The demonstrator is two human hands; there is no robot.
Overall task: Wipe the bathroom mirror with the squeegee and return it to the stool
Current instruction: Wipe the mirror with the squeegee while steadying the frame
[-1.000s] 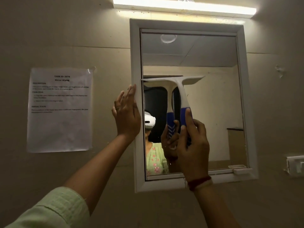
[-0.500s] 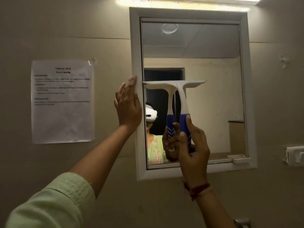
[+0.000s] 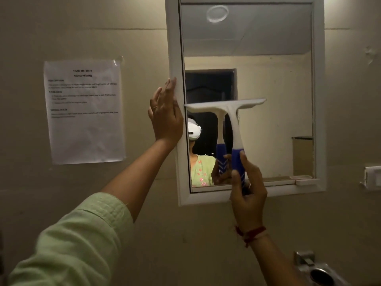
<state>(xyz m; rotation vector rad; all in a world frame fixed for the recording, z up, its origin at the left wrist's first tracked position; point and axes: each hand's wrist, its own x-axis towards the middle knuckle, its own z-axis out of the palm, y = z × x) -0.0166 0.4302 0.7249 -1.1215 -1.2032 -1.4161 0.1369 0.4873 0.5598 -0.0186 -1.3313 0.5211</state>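
Observation:
A white-framed mirror [image 3: 276,83] hangs on the beige wall. The squeegee [image 3: 231,109] has a white blade and neck and a blue handle; its blade lies level against the left half of the glass, about mid-height. My right hand [image 3: 246,188] grips the blue handle from below, thumb up along it. My left hand [image 3: 166,116] rests flat with straight fingers on the mirror's left frame edge. The stool is out of view.
A printed paper sheet [image 3: 84,112] is taped to the wall left of the mirror. A white switch plate [image 3: 373,177] sits at the right edge. A metal tap fitting [image 3: 315,269] shows at the bottom right. A small white ledge [image 3: 307,181] juts from the frame's lower right.
The squeegee has slid down the glass with my right hand. The view has tilted lower, hiding the light above the mirror. My left hand stays on the frame.

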